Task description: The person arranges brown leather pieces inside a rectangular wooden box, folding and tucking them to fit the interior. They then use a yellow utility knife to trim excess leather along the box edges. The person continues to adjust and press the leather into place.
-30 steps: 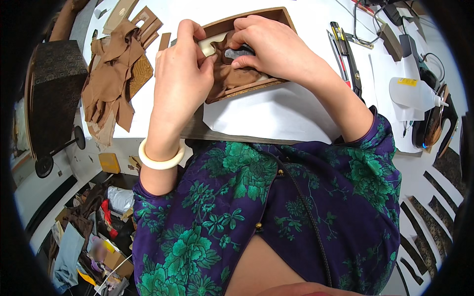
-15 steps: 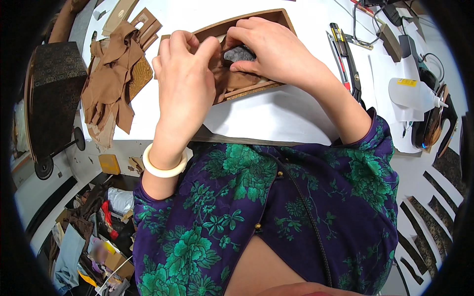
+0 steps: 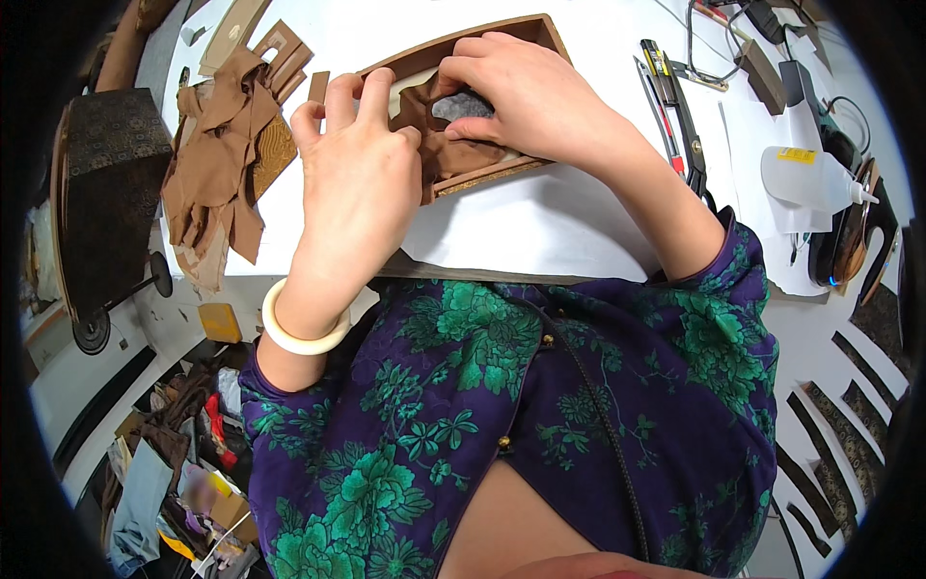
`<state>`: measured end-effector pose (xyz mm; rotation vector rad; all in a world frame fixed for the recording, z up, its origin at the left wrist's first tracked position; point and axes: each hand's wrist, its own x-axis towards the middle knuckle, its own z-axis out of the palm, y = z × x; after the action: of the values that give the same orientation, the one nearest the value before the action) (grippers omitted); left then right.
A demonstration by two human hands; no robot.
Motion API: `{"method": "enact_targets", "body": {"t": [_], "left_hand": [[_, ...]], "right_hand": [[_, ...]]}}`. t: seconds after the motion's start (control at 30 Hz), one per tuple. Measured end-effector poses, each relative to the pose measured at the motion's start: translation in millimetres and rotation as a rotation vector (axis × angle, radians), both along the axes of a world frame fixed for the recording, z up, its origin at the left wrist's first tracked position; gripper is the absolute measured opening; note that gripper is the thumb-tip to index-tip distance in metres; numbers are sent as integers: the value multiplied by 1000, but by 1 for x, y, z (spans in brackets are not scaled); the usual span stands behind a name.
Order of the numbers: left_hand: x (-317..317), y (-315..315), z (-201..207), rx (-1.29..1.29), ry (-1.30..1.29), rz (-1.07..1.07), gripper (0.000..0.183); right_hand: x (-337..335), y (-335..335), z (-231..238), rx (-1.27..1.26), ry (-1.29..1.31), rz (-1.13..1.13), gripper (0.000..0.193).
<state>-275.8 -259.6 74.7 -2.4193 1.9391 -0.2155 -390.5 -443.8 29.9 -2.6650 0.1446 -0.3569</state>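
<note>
A shallow brown box (image 3: 558, 39) lies tilted on the white table. Inside it, gathered brown cloth (image 3: 461, 159) surrounds a dark grey, stone-like piece (image 3: 465, 104). My left hand (image 3: 362, 159), with a cream bangle (image 3: 307, 344) at the wrist, is over the box's left end, fingers bent and spread apart, nothing visible between them. From the right, my right hand (image 3: 535, 96) reaches into the box. Its curled fingers and thumb press on the cloth either side of the grey piece; the fingertips are partly hidden.
Brown cloth scraps (image 3: 214, 159) are heaped at left, beside a dark patterned box (image 3: 111, 183). To the right lie a yellow-black cutter (image 3: 660, 60), dark scissors (image 3: 690, 145) and a squeeze bottle (image 3: 805, 179). Dark patterned strips (image 3: 820, 454) hang or lie at the lower right.
My left hand has come off the cloth and shifted slightly left, its fingers spreading apart. More of the box's pale inside shows. The right hand stays nearly in place.
</note>
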Motion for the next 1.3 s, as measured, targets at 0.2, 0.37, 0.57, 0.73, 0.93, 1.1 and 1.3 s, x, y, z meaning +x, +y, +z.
{"method": "enact_targets", "body": {"t": [0.2,0.37,0.57,0.73,0.93,1.1,1.3], "left_hand": [[4,3,2,65,43,-72,21],[9,6,8,76,92,-77,25],[5,11,2,-11,101,-63,35],[2,17,-4,-56,106,-35,34],[-3,22,-4,-40,120,-6,35],[-4,25,-6,-126,230,-109,44],[-5,28,-8,-112,243,-151,47]], "right_hand": [[-1,0,0,-4,5,-12,41],[0,-2,-2,8,-58,22,32],[23,1,15,-19,-70,55,20],[47,5,11,-169,49,128,19],[56,1,9,-83,84,171,16],[56,-5,5,-73,-8,201,15],[55,-2,-4,-235,-34,178,18]]}}
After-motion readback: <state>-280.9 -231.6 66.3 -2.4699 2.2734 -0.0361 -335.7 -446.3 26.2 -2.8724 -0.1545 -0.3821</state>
